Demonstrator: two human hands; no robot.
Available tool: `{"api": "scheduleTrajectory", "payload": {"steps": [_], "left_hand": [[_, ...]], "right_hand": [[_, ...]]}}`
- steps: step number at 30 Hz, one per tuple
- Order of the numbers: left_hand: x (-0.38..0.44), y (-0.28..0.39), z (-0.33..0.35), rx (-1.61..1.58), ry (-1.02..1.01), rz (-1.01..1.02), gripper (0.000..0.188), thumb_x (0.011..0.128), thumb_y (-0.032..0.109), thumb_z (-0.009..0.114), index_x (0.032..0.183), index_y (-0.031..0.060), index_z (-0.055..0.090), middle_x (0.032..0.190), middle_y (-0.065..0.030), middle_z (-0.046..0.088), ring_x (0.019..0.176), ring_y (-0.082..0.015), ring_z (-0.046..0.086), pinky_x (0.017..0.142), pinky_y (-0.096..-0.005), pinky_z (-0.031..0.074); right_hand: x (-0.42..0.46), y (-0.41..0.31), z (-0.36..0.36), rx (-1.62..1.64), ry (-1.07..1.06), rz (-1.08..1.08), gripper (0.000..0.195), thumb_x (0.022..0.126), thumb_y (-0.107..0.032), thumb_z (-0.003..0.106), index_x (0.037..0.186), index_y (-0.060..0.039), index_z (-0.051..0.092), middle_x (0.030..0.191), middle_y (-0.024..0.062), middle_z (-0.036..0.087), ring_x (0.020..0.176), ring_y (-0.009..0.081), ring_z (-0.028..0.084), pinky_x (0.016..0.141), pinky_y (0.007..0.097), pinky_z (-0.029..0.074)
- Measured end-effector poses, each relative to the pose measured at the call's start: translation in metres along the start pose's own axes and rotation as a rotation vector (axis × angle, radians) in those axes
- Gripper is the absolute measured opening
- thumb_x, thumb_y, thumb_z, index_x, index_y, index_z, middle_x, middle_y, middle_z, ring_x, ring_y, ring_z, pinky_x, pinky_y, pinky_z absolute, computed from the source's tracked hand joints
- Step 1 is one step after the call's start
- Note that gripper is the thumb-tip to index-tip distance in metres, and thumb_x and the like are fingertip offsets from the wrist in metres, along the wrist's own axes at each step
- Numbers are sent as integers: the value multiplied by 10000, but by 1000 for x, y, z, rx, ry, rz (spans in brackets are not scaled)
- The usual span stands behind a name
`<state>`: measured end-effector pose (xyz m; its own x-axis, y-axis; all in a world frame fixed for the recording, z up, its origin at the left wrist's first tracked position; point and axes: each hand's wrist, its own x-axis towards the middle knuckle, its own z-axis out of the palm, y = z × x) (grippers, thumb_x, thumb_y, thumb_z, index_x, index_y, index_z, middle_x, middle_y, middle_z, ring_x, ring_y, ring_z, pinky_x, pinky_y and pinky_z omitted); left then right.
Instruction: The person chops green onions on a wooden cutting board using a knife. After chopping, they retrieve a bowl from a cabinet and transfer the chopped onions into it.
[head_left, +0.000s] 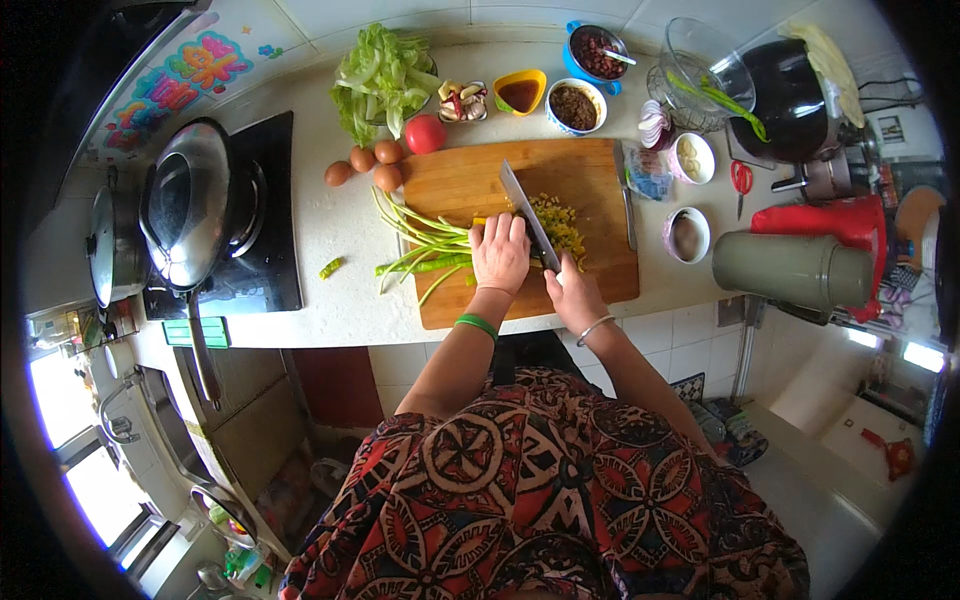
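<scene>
On a wooden cutting board (457, 176), my left hand (500, 253) presses down on a bundle of long green stalks (420, 244). The stalks' thin ends spread to the left past the board's edge, and a thicker green pepper-like piece (431, 265) lies among them. My right hand (576, 296) grips the handle of a cleaver (527, 206), whose blade points away from me close beside my left fingers. Chopped yellow-green pieces (559, 225) are heaped to the right of the blade. What lies under my left palm is hidden.
Eggs (387, 178), a tomato (425, 134), lettuce (382, 82) and several filled bowls (576, 107) line the back. A knife (625, 195) lies along the board's right edge. Red scissors (741, 184) and a grey-green canister (791, 270) are farther right. A lidded wok (187, 202) stands on the left cooktop (274, 225).
</scene>
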<state>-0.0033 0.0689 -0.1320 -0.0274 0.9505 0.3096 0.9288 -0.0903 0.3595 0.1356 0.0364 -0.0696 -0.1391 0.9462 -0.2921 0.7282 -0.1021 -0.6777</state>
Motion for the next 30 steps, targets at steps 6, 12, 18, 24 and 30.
{"api": "scheduleTrajectory", "payload": {"steps": [6, 12, 18, 24, 30], "left_hand": [[-1, -3, 0, -2, -15, -14, 211, 755, 160, 652, 930, 132, 540, 968, -43, 559, 962, -238, 537, 840, -423, 386], [-2, -1, 1, 11, -23, -7, 221, 759, 165, 659, 940, 129, 537, 980, -49, 557, 964, -242, 536, 842, -423, 382], [-3, 2, 3, 9, -46, -30, 214, 769, 170, 659, 940, 127, 538, 985, -59, 553, 962, -249, 535, 847, -423, 384], [0, 8, 4, 44, -12, -98, 193, 782, 158, 647, 931, 121, 531, 982, -58, 549, 961, -258, 530, 866, -432, 383], [7, 19, 8, 20, 25, -149, 158, 826, 146, 602, 954, 93, 528, 996, -88, 567, 979, -281, 531, 883, -441, 382]], "right_hand": [[-32, -18, -51, -23, -121, -40, 301, 920, -222, 575, 1084, 21, 504, 805, 286, 620, 791, 476, 610, 669, 530, 466], [-41, 0, -33, 39, -100, 17, 278, 915, -178, 580, 1084, 19, 480, 809, 286, 627, 791, 479, 613, 663, 536, 471], [-15, 10, 7, 50, -24, 59, 285, 932, -206, 561, 1105, 6, 484, 821, 290, 630, 794, 483, 612, 663, 532, 470], [-7, -1, -15, 5, -77, 15, 276, 928, -216, 565, 1073, 7, 492, 817, 298, 626, 789, 494, 605, 665, 538, 464], [0, 10, -15, 36, -47, 50, 271, 921, -209, 575, 1070, 4, 498, 857, 290, 635, 832, 497, 601, 687, 539, 464]]}}
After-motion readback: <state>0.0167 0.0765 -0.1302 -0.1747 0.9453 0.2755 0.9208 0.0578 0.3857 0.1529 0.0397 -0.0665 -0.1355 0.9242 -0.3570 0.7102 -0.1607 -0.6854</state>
